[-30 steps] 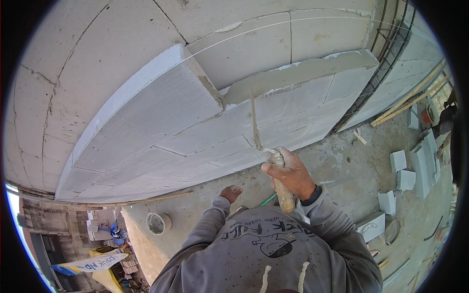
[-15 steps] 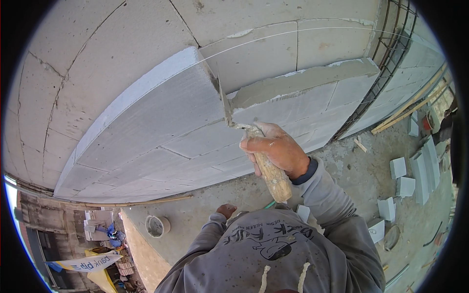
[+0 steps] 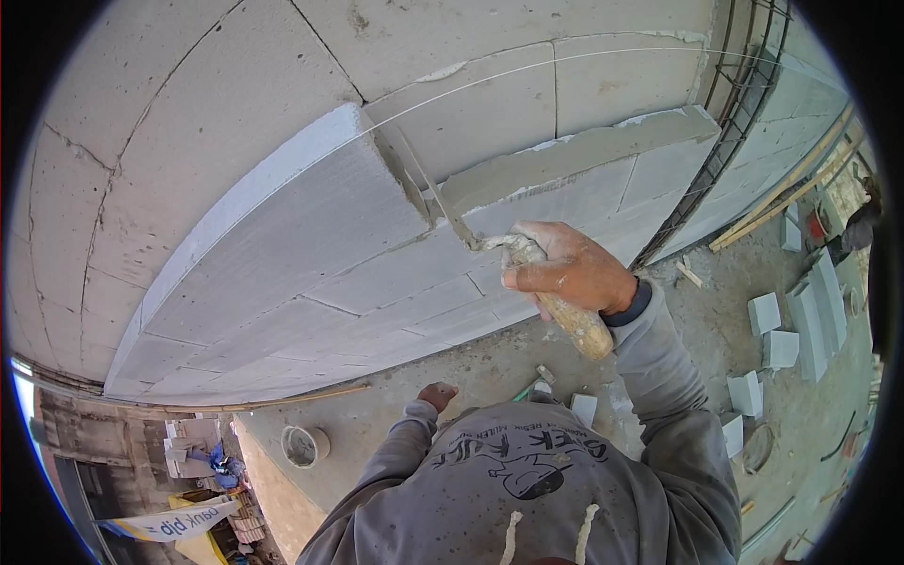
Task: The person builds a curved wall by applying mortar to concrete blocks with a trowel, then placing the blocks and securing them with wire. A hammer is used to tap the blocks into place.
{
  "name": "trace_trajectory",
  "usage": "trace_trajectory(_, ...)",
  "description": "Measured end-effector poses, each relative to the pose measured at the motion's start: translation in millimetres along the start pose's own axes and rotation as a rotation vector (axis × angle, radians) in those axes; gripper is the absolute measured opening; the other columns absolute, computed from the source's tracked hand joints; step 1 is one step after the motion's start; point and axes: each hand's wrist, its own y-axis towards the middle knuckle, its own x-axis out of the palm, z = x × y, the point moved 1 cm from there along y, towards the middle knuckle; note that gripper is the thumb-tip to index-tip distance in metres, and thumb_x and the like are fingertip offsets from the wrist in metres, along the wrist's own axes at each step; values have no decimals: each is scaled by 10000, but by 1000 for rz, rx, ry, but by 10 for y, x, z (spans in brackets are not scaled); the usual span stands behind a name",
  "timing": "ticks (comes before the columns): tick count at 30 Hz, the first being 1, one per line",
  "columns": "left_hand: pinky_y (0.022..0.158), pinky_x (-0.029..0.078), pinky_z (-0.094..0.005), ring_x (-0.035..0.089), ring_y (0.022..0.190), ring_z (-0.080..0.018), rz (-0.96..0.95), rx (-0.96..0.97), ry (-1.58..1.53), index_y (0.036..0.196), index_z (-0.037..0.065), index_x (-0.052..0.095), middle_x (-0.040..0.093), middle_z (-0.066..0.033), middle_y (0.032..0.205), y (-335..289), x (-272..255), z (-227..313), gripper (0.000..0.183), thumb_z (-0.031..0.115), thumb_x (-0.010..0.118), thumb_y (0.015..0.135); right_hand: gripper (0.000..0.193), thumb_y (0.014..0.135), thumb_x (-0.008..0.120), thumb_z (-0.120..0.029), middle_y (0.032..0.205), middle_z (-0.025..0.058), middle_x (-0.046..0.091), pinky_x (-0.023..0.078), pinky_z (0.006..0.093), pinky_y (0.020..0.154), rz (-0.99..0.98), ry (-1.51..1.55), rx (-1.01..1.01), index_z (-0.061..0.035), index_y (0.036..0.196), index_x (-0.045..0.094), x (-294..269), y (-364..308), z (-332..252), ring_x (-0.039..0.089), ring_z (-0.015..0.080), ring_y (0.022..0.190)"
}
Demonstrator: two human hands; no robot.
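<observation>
My right hand (image 3: 574, 268) is closed round the wooden handle of a trowel (image 3: 579, 325). Its thin metal blade stands nearly edge-on, just right of the exposed end of a large pale block (image 3: 292, 202). Beyond the blade runs a lower course of blocks whose top carries a bed of grey mortar (image 3: 574, 160). A taut white string spans the wall above that course. My left hand (image 3: 438, 395) hangs low beside my body, fingers curled, with nothing visible in it; part of it is hidden.
A mortar-stained bucket (image 3: 304, 445) stands on the floor at the left. Loose white blocks (image 3: 780, 348) lie at the right, near another person's sleeve (image 3: 859, 229). A steel rebar cage (image 3: 725, 155) rises at the wall's right; a hammer (image 3: 544, 375) lies near my feet.
My right hand has moved to the right with the trowel, and the blade has swung away from the large block's end. My left hand stays low. The view has shifted slightly.
</observation>
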Motion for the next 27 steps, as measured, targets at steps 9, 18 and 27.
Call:
trace_trajectory(9, 882, 464, -363, 623, 995, -305, -35, -36, -72, 1015, 64, 689, 674, -172, 1016, -41, 137, 118, 455, 466, 556, 848, 391, 772, 601, -256, 791, 230, 569, 452, 423, 761, 56, -322, -162, 82, 935, 493, 293, 266, 157, 571, 362, 802)
trace_trajectory(18, 907, 449, -386, 602, 1026, -329, -45, 20, 155, 999, 82, 692, 669, -146, 1038, 47, 133, 2, 437, 463, 532, 857, 268, 774, 611, -185, 729, 131, 573, 482, 337, 531, 45, -98, -13, 32, 898, 515, -45, 179, 128, 572, 213, 563)
trace_trajectory(27, 884, 471, -371, 624, 999, -316, 15, -32, -89, 1049, 72, 672, 665, -184, 1030, -228, 341, 327, 420, 425, 588, 836, 482, 798, 634, -186, 706, 85, 570, 482, 290, 480, -71, -290, 32, 93, 1157, 474, -123, 354, 465, 556, 136, 491)
